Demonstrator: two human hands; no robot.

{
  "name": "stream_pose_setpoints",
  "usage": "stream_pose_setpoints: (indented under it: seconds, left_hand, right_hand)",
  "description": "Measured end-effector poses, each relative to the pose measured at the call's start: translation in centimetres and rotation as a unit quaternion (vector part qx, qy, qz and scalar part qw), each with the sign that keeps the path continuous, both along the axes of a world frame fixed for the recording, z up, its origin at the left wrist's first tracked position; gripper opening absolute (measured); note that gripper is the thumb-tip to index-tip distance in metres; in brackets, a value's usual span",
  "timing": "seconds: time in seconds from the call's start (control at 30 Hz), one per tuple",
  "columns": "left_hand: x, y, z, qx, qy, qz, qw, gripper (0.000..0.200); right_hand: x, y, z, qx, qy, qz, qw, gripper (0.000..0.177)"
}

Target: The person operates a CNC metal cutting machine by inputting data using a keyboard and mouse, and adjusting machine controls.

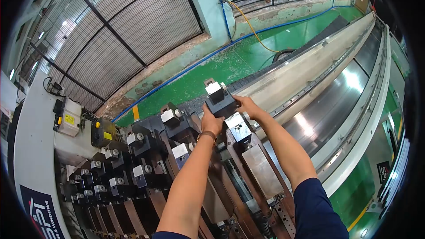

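A dark block with a silver metal cap (pixel 221 102) is between my two hands at the far end of the machine's rows. My left hand (pixel 211 121) is closed on its near left side, the thumb lying along the block. On the right side, my right hand (pixel 249 106) grips the same block, its fingertips partly hidden. Just below the hands sits another silver-capped block (pixel 239 128), close to my right wrist. To the left stands a further silver-capped block (pixel 171 117) on its rail. A brown band (pixel 208 135) circles my left wrist.
Several similar capped blocks (pixel 142 171) fill the machine's left part. A long metal trough (pixel 305 119) runs off to the right. Behind are a wire mesh fence (pixel 133 26), a blue hose (pixel 186 69) and a yellow hose (pixel 253 28) over green floor.
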State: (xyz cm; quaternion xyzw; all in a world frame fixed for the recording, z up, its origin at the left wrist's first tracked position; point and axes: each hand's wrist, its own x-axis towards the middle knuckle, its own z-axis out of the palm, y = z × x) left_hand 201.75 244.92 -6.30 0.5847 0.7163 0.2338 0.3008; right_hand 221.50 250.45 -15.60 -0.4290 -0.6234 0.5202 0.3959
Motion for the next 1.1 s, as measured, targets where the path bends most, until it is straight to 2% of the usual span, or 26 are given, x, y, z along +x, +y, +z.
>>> stream_pose_setpoints:
  seconds: [0.1, 0.2, 0.23, 0.33, 0.37, 0.47, 0.5, 0.53, 0.6, 0.67, 0.7, 0.73, 0.8, 0.83, 0.93, 0.97, 1.07, 1.1]
  left_hand:
    - [-0.2, -0.1, -0.4, 0.001, 0.0, -0.012, 1.0, 0.095]
    - [-0.1, -0.4, 0.2, -0.005, 0.005, -0.005, 1.0, 0.095]
    - [-0.1, -0.4, 0.2, -0.002, 0.007, -0.007, 1.0, 0.096]
    - [-0.1, -0.4, 0.3, -0.008, -0.021, 0.001, 1.0, 0.095]
    - [-0.4, -0.1, 0.2, -0.023, -0.009, -0.015, 1.0, 0.092]
    - [-0.3, -0.3, 0.0, 0.001, -0.008, -0.006, 1.0, 0.089]
    - [-0.5, -0.2, 0.0, -0.005, -0.02, -0.014, 1.0, 0.088]
    - [-0.5, -0.5, 0.3, -0.002, -0.02, -0.023, 1.0, 0.089]
    - [-0.4, -0.4, -0.4, 0.04, -0.002, -0.019, 0.999, 0.084]
    - [-0.9, 0.1, -0.8, 0.026, -0.002, -0.042, 0.999, 0.086]
    - [-0.9, -0.1, 0.1, 0.003, 0.018, -0.05, 0.999, 0.093]
    - [-0.4, -0.2, -0.5, 0.022, 0.021, -0.06, 0.998, 0.094]
    - [-1.5, -0.2, -1.4, 0.069, 0.034, -0.063, 0.995, 0.094]
    - [-1.4, -0.4, -0.8, 0.02, 0.04, -0.045, 0.998, 0.094]
    - [-1.1, -1.0, 0.9, 0.002, 0.049, -0.049, 0.998, 0.084]
    - [-1.3, -0.8, 0.4, 0.017, 0.052, -0.047, 0.997, 0.08]
    - [-1.6, -1.3, -0.4, 0.038, -0.03, -0.078, 0.996, 0.082]
    - [-1.8, -1.5, -0.8, 0.047, 0.001, -0.074, 0.996, 0.087]
  right_hand:
    - [0.1, -0.9, 1.0, -0.011, 0.01, 0.003, 1.0, 0.081]
    - [0.2, -0.6, 0.4, 0.003, -0.051, -0.009, 0.999, 0.081]
    - [0.0, -0.7, 0.1, 0.012, 0.017, -0.007, 1.0, 0.079]
    - [0.4, -1.1, 0.5, -0.009, -0.016, -0.016, 1.0, 0.079]
    - [0.6, -0.7, 0.1, -0.005, -0.072, -0.027, 0.997, 0.078]
    - [0.8, -0.7, 1.2, 0.03, -0.044, 0.004, 0.999, 0.078]
    - [0.9, -1.0, 2.3, 0.003, -0.121, -0.004, 0.993, 0.077]
    - [0.9, -1.1, 2.7, 0.0, -0.082, 0.006, 0.997, 0.078]
    - [0.9, 0.5, -0.1, 0.016, -0.035, 0.022, 0.999, 0.078]
    - [0.6, -0.8, 2.9, 0.063, -0.099, 0.01, 0.993, 0.078]
    - [0.4, -0.9, 2.7, 0.069, -0.156, -0.021, 0.985, 0.078]
    - [0.6, -1.1, 2.1, 0.123, -0.154, -0.02, 0.98, 0.079]
    - [0.4, -1.4, 2.0, 0.078, -0.105, -0.017, 0.991, 0.079]
    - [0.7, -1.9, 3.0, 0.096, -0.164, -0.014, 0.982, 0.08]
    - [0.2, -1.5, 1.1, 0.093, -0.056, -0.019, 0.994, 0.08]
    - [0.3, -1.5, 1.1, 0.086, -0.053, -0.01, 0.995, 0.077]
    - [0.5, -2.8, 2.8, 0.096, -0.114, -0.01, 0.989, 0.072]
    - [0.5, -2.6, 0.5, 0.155, -0.136, -0.036, 0.978, 0.072]
